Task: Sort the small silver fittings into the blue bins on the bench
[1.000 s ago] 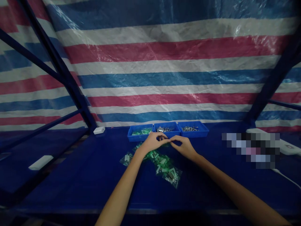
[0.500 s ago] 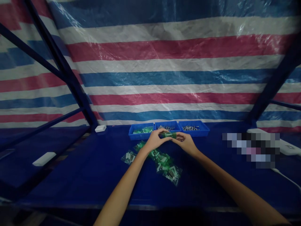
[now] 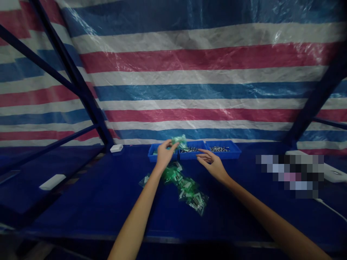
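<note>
Striped plastic sheeting (image 3: pixel 200 86) in red, white and blue forms the background, framed by a left post (image 3: pixel 86 97) and a right post (image 3: pixel 311 97); before it lies a dark blue tabletop (image 3: pixel 108 202). Left hand (image 3: pixel 164 154): grip closed on a small green-tinted clear bag (image 3: pixel 179 141), raised above the blue trays; its contents are too blurred to identify. Right hand (image 3: pixel 213 165): grip open, fingers loosely curled, just in front of the middle tray (image 3: pixel 189 156).

Partly hidden: the left tray (image 3: pixel 152 158), behind the left hand, with green material visible inside; the middle tray, its small metallic parts (image 3: pixel 193 149) partly covered by the raised bag; and a lone clear packet (image 3: pixel 144 180), cut across by the left forearm. The right tray (image 3: pixel 231 154) also contains small metallic parts, too small to name. Nearer the viewer, a heap of green packets (image 3: pixel 188 186) lies between the forearms, pale pieces showing through the film.

Surroundings: two white blocks (image 3: pixel 116 148) at left; at right, a white device (image 3: pixel 334 174) with a white cable (image 3: pixel 332 207), partly masked by a pixelated patch (image 3: pixel 292 175). Any markings on the device are illegible.
</note>
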{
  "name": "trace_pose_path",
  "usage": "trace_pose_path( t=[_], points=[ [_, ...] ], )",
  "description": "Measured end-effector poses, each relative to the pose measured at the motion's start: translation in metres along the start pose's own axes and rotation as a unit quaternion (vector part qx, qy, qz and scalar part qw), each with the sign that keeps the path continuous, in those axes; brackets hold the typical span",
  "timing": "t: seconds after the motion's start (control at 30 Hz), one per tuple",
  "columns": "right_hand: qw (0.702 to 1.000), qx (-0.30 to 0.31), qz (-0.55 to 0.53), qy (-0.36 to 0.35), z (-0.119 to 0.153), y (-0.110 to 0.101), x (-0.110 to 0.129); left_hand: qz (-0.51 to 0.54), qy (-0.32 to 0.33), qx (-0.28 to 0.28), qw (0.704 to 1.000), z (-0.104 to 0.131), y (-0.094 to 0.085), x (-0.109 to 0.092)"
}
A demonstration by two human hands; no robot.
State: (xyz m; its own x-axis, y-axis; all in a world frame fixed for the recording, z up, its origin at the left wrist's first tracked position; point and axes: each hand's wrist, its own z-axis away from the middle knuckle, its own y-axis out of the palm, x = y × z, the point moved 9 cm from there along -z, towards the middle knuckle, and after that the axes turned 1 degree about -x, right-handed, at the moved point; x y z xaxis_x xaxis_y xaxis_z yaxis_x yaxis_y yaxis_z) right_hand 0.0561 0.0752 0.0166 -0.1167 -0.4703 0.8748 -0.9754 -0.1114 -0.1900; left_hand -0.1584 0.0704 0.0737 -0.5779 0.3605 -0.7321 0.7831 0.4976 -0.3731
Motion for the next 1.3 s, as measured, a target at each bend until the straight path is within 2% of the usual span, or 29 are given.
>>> trace_pose_path(
  t=[0.07,0.1,0.13,0.2,0.3,0.4,0.5,0.57,0.63,0.7,0.73,0.8,0.9,1.0,1.1,1.2,1.3],
  points=[
    [0.999,0.015,0.027,-0.022,0.001,0.003,0.001,-0.070,-0.035,-0.107,0.991,-0.007,-0.034,0.018],
    [0.998,0.023,0.044,-0.036,0.003,0.005,0.002,-0.118,-0.051,-0.137,0.982,-0.009,-0.047,0.026],
    [0.996,0.031,0.062,-0.049,0.004,0.007,0.003,-0.171,-0.071,-0.151,0.971,-0.010,-0.057,0.033],
    [0.992,0.050,0.095,-0.067,0.007,0.011,0.005,-0.265,-0.113,-0.142,0.947,-0.010,-0.068,0.047],
    [0.985,0.080,0.126,-0.084,0.010,0.017,0.006,-0.344,-0.158,-0.091,0.921,-0.007,-0.067,0.065],
    [0.976,0.117,0.154,-0.099,0.013,0.024,0.006,-0.384,-0.151,-0.068,0.908,-0.003,-0.060,0.070],
    [0.959,0.163,0.198,-0.120,0.018,0.033,0.005,-0.424,-0.113,-0.096,0.893,-0.002,-0.060,0.059],
    [0.944,0.199,0.225,-0.135,0.023,0.040,0.005,-0.420,-0.070,-0.110,0.898,-0.004,-0.058,0.045],
    [0.930,0.236,0.245,-0.141,0.029,0.047,0.007,-0.373,-0.012,-0.065,0.925,-0.008,-0.046,0.029],
    [0.918,0.268,0.258,-0.141,0.034,0.053,0.010,-0.314,0.042,0.049,0.947,-0.007,-0.020,0.014],
    [0.913,0.281,0.262,-0.139,0.036,0.056,0.012,-0.298,0.057,0.111,0.947,-0.003,-0.006,0.008],
    [0.906,0.298,0.268,-0.134,0.039,0.059,0.015,-0.316,0.056,0.201,0.926,0.009,0.017,0.004],
    [0.904,0.309,0.268,-0.126,0.041,0.060,0.019,-0.378,0.008,0.278,0.883,0.030,0.040,0.011],
    [0.902,0.323,0.257,-0.123,0.043,0.063,0.020,-0.427,-0.001,0.288,0.857,0.042,0.051,0.013],
    [0.901,0.328,0.252,-0.132,0.045,0.064,0.022,-0.437,0.025,0.285,0.852,0.047,0.057,0.007],
    [0.900,0.327,0.249,-0.142,0.044,0.062,0.024,-0.405,0.041,0.287,0.867,0.047,0.061,0.002],
    [0.905,0.314,0.243,-0.153,0.042,0.059,0.027,-0.341,0.028,0.289,0.894,0.044,0.063,0.002]
  ],
)
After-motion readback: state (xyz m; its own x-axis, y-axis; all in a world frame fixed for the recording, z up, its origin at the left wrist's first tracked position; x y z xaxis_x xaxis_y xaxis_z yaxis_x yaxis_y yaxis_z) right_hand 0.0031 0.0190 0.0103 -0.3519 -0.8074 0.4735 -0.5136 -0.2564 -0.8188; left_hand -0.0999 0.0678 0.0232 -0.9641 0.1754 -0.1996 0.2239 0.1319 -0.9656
